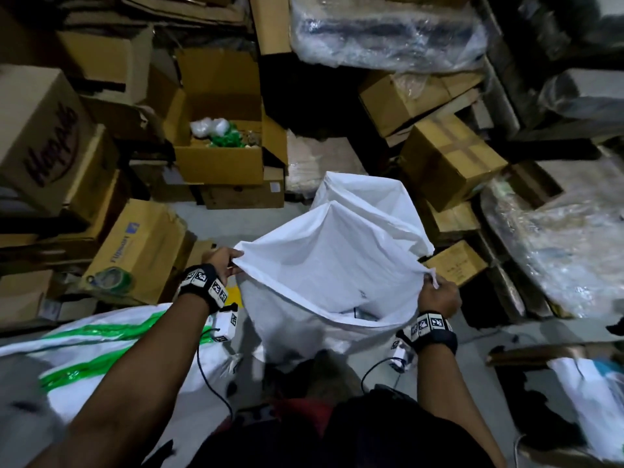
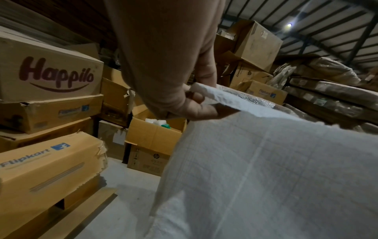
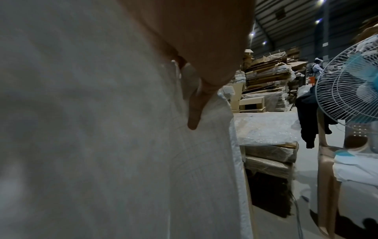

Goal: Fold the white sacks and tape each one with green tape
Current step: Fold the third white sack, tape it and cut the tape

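Observation:
A large white woven sack hangs in front of me, held up by its top edge and draping toward the floor. My left hand pinches the sack's left corner; the left wrist view shows thumb and fingers of that left hand clamped on the sack's edge. My right hand grips the right corner. In the right wrist view the sack fills the picture and fingers of the right hand lie against it. A roll of green tape lies on a Flipkart box to my left.
Sacks taped with green strips lie at the lower left. Stacked cardboard boxes crowd the left and back, one open box holding white and green scraps. Plastic-wrapped bundles sit right. A standing fan is further right.

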`<act>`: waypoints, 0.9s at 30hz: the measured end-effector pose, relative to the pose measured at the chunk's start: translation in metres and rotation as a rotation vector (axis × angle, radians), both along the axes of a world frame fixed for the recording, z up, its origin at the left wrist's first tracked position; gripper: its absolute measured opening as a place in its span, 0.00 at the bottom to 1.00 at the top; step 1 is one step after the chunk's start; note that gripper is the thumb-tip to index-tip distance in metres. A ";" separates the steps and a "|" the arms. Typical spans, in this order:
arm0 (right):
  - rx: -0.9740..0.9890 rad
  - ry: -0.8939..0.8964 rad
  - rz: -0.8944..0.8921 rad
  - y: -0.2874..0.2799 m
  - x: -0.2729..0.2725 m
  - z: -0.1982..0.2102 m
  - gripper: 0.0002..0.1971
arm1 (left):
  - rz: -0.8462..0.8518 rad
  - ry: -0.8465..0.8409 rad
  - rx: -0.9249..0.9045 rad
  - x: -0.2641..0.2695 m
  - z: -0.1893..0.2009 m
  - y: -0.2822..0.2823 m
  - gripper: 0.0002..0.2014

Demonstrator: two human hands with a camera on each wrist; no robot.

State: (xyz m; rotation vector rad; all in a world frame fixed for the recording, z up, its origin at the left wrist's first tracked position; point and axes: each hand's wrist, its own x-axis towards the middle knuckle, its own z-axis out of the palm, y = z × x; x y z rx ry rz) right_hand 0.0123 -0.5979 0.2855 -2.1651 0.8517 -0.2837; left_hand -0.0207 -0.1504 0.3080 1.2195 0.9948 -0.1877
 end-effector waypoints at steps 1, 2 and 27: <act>-0.003 -0.006 0.003 0.002 0.004 -0.001 0.16 | -0.004 -0.009 -0.004 0.004 0.000 -0.002 0.05; -0.006 -0.007 0.007 0.005 0.008 -0.002 0.17 | -0.008 -0.019 -0.009 0.007 0.003 -0.005 0.08; -0.083 -0.464 0.142 0.039 0.139 -0.090 0.24 | 0.090 -0.451 0.162 0.120 -0.085 0.024 0.04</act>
